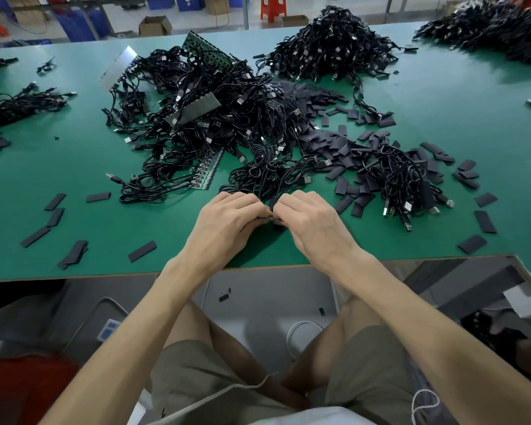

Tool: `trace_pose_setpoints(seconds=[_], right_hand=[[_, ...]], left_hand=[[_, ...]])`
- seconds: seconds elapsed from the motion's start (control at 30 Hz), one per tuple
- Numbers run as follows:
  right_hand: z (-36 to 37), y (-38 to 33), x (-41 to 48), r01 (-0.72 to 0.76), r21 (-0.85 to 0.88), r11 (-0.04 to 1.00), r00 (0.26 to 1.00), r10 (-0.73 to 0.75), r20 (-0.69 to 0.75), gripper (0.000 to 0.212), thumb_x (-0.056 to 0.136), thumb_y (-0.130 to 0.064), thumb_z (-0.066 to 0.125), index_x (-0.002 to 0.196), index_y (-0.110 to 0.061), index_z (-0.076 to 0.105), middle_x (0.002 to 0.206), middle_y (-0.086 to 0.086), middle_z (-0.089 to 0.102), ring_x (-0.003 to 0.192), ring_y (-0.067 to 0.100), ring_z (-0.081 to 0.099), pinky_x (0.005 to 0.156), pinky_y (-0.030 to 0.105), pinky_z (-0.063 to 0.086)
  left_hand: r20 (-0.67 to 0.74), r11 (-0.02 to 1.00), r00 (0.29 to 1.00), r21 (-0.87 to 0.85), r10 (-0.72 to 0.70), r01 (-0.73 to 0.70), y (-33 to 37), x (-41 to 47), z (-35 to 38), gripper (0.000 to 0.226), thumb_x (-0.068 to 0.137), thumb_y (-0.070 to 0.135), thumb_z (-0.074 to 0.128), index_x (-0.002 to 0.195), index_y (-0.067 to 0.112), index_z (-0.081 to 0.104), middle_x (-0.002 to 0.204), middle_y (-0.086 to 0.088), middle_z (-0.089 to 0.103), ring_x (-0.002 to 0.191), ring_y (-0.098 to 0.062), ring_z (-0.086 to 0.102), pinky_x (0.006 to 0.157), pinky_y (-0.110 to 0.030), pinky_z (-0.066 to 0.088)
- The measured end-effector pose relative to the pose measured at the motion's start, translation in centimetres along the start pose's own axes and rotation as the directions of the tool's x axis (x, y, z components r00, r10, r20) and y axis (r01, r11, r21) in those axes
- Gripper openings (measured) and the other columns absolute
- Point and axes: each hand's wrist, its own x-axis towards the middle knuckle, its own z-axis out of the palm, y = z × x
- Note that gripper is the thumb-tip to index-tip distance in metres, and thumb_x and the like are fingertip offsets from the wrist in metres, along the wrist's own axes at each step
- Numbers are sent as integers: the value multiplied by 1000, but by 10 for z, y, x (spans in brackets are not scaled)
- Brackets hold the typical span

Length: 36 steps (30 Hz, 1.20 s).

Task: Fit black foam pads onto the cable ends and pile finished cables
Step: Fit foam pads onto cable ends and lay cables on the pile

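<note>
Pad [272, 205] sits pinched between both our hands, low over the table [74, 167] just inside its near edge. Left hand [227, 219] and right hand [310, 222] both have fingers curled in, tips meeting on the pad. A cable [262, 194] runs up from the pinch toward the heap. We can't tell how far the pad is on the cable end, since the fingers cover it.

Near edge runs straight across under our wrists. Open green mat lies on both sides of the hands. Loose pads [54, 201] dot the near left, well apart from each other, and a few more [485, 221] lie near right, one close to the edge.

Just beyond the fingertips, the heap [215, 118] of tangled cables starts, with board strips [207, 173] poking out of it. Right of it, a small bundle [402, 179] lies on a thick pad scatter [334, 142].

Wide open mat shows left of the heap, up to a side pile [22, 102] at the left edge. There's more open mat at mid right.

Far side: a tall pile [331, 44] sits near the back edge, with another [503, 29] at the far right corner and a green gap between them.
</note>
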Motion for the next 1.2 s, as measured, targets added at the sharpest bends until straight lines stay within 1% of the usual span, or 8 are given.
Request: trace_pose_setpoints(seconds=[0.17, 0.33, 0.47, 0.6, 0.7, 0.77, 0.97, 1.2], right_hand=[[1, 0, 0, 35, -4, 999, 999, -35, -9, 26, 77, 22, 60, 83, -4, 63, 81, 10, 59, 70, 30, 54, 65, 36, 43], [1, 1, 1, 60, -19, 998, 998, -60, 5, 27, 79, 17, 45, 85, -2, 63, 81, 12, 59, 69, 31, 54, 64, 37, 44], [2, 1, 2, 75, -35, 997, 997, -74, 3, 26, 78, 21, 53, 84, -2, 62, 80, 13, 58, 67, 31, 53, 63, 38, 45], [3, 0, 3, 71, -61, 996, 996, -73, -44, 47, 100, 7, 19, 80, -2, 60, 77, 14, 57, 64, 29, 52, 60, 38, 45], [3, 1, 2, 103, -104, 989, 995, -104, 4, 26, 83, 13, 39, 81, -3, 59, 78, 15, 56, 66, 31, 53, 61, 38, 45], [2, 2, 3, 120, -116, 986, 993, -119, 13, 27, 82, 10, 36, 80, -3, 59, 77, 14, 56, 65, 30, 54, 61, 38, 45], [1, 4, 7, 158, -101, 982, 987, -158, 17, 29, 81, 9, 33, 79, -3, 59, 77, 14, 57, 65, 30, 54, 61, 37, 44], [1, 7, 10, 205, -93, 974, 979, -204, 24, 27, 85, 12, 37, 80, -1, 60, 76, 16, 57, 64, 30, 53, 60, 38, 46]], left_hand=[[35, 1000, 999, 5, 8, -8, 2, 2, -5, 18, 101, 24, 56, 94, 15, 70, 91, 4, 68, 86, -22, 65, 73, -39, 50], [53, 1000, 998, 11, 20, -21, 3, 4, -9, 13, 99, 17, 59, 93, 14, 70, 89, 3, 67, 84, -21, 64, 72, -38, 49], [63, 999, 998, 25, 25, -26, 5, 5, -9, 12, 98, 11, 58, 91, 11, 68, 87, 0, 63, 82, -23, 62, 72, -39, 49], [93, 999, 996, 34, 14, -17, 8, 5, -9, 8, 99, 11, 63, 96, 6, 67, 89, -7, 60, 84, -28, 60, 75, -43, 51], [99, 999, 995, 27, 14, -17, 12, 5, -13, 24, 103, 27, 57, 96, 7, 69, 89, -6, 61, 83, -27, 59, 76, -41, 50], [88, 999, 996, 44, 14, -18, 14, 6, -15, 30, 104, 29, 51, 92, 7, 69, 87, -6, 61, 79, -27, 60, 73, -41, 51], [92, 997, 995, 48, 50, -54, 13, 9, -16, 13, 100, 7, 58, 90, 5, 67, 81, -8, 58, 74, -30, 59, 69, -45, 51], [133, 995, 986, -5, 97, -98, 10, 13, -17, 13, 92, -9, 57, 89, 2, 63, 80, -9, 54, 73, -30, 54, 69, -45, 50]])
